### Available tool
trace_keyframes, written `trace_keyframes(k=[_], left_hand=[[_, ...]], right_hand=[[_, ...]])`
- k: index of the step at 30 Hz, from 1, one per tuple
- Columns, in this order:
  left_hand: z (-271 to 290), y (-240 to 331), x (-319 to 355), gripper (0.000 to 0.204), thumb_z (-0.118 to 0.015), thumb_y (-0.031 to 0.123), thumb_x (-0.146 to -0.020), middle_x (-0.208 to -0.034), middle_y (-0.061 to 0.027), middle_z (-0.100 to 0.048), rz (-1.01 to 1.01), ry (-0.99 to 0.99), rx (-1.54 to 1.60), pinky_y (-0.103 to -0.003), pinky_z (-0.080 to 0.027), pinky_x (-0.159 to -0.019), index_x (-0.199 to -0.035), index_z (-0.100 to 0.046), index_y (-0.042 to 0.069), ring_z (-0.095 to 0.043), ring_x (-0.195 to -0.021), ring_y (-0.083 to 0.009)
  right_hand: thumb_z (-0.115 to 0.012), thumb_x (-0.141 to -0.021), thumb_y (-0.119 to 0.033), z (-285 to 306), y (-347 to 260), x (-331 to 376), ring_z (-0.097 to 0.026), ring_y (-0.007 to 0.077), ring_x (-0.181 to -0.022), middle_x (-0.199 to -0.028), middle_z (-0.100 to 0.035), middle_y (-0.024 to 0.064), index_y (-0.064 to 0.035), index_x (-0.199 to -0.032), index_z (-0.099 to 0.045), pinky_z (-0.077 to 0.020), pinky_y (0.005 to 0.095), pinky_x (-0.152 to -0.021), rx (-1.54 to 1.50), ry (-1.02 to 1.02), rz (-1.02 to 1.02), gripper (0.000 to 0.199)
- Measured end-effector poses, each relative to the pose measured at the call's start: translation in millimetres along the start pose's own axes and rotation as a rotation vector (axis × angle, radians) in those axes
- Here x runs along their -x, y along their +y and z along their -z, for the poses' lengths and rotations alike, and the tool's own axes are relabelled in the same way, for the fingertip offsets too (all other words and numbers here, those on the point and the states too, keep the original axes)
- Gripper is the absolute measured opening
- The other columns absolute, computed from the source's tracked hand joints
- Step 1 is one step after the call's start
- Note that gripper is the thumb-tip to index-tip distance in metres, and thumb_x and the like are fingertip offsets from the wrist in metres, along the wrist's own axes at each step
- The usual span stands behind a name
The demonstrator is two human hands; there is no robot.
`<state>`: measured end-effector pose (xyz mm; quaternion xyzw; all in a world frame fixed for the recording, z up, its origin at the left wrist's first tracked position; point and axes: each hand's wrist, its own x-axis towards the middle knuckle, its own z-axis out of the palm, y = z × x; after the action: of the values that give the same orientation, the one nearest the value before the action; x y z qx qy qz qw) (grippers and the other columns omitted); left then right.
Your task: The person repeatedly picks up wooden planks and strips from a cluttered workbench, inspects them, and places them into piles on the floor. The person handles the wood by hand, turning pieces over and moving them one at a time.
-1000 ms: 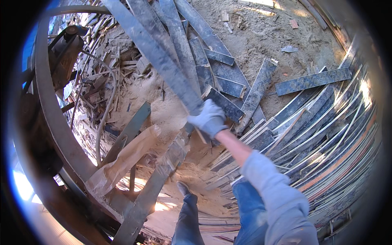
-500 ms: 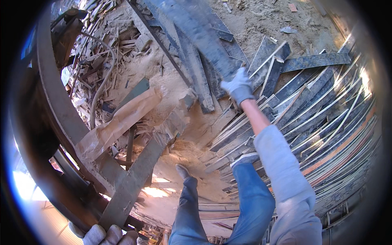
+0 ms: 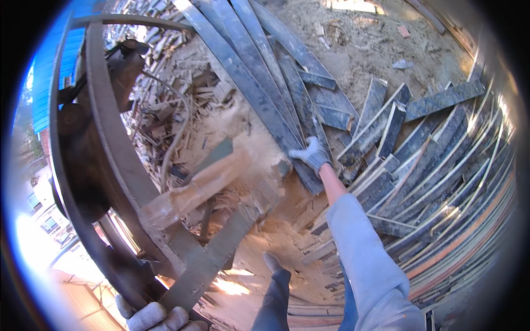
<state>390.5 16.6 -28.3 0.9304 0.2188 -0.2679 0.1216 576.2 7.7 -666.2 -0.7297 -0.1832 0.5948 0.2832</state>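
Observation:
My right hand (image 3: 312,155), in a grey glove, rests over the near part of a long dark plank (image 3: 251,96). Its thumb stands apart from the fingers, and the plank's end sticks out past the hand. Several more long dark planks (image 3: 270,66) lie alongside, reaching away from me. At the lower left, my gloved left hand (image 3: 156,318) is closed over the near end of a brown metal frame (image 3: 207,270); the picture's lower edge cuts it off.
Splintered wood scraps (image 3: 165,105) heap beyond the frame, with a hose (image 3: 179,129) across them. Brown wrapping (image 3: 193,190) lies over the frame. Short dark boards (image 3: 441,102) and a large stack of thin strips (image 3: 458,220) fill the right. Sawdust covers the ground around my foot (image 3: 271,262).
My right hand has come nearer to me and lower. The wide blurred board at its fingers now appears as separate planks lying still. My left hand keeps its hold, and the view has shifted left.

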Motion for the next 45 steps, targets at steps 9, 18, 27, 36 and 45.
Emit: trace_keyframes(k=[9,18,27,36,45], left_hand=[[-39.2,-18.7,6.7,0.041,-0.086,0.026,-0.073,-0.121,0.0053,-0.065,-0.128,0.291,-0.196,-0.071,-0.026,-0.126,-0.108,-0.065,0.031,-0.053,-0.139,-0.029],[-34.7,-10.0,-18.6,0.023,-0.08,0.015,-0.082,-0.118,-0.002,-0.077,-0.141,0.507,-0.04,-0.054,-0.037,-0.125,-0.104,-0.076,0.017,-0.068,-0.125,-0.0257],[-39.3,55.0,-1.7,0.083,-0.081,0.045,-0.089,-0.162,-0.0168,-0.048,0.095,0.832,0.117,-0.052,-0.032,-0.13,-0.156,-0.048,0.01,-0.044,-0.152,-0.0352],[-99.9,321.5,188.6,0.044,-0.082,0.039,-0.096,-0.102,-0.0112,-0.077,-0.04,0.304,2.226,-0.034,-0.061,-0.079,-0.121,-0.071,0.005,-0.074,-0.085,-0.02],[-3.6,253.9,389.8,0.045,-0.084,0.034,-0.089,-0.09,-0.0156,-0.078,-0.011,-0.217,2.007,-0.04,-0.065,-0.075,-0.112,-0.071,-0.003,-0.077,-0.076,-0.0302]], right_hand=[[-0.1,-0.07,-0.046,28.9,-26.9,36.8,-0.065,0.0307,-0.126,-0.139,-0.065,0.0264,0.0085,-0.152,-0.043,-0.0531,0.0413,-0.106,-0.141,-0.165,0.043,0.114],[-0.08,-0.089,-0.032,228.8,-107.2,298.7,-0.066,0.0136,-0.101,-0.116,-0.073,0.0068,0.005,-0.133,-0.067,-0.0533,0.0301,-0.09,-0.483,-0.317,0.289,0.059],[-0.073,-0.097,-0.034,206.0,-35.6,691.3,-0.071,0.0441,-0.118,-0.13,-0.066,0.035,0.0125,-0.15,-0.046,-0.0614,0.0573,-0.1,-1.276,-0.653,-0.065,0.075],[-0.06,-0.102,-0.059,67.9,-21.4,877.0,-0.075,0.0483,-0.089,-0.114,-0.07,0.0401,0.0079,-0.144,-0.055,-0.0644,0.0581,-0.075,-1.366,-0.631,0.211,0.079],[-0.05,-0.106,-0.062,-93.9,-100.2,1039.5,-0.072,0.0328,-0.085,-0.105,-0.07,0.0226,0.0017,-0.134,-0.061,-0.061,0.0423,-0.064,-1.238,-0.735,0.507,0.071]])
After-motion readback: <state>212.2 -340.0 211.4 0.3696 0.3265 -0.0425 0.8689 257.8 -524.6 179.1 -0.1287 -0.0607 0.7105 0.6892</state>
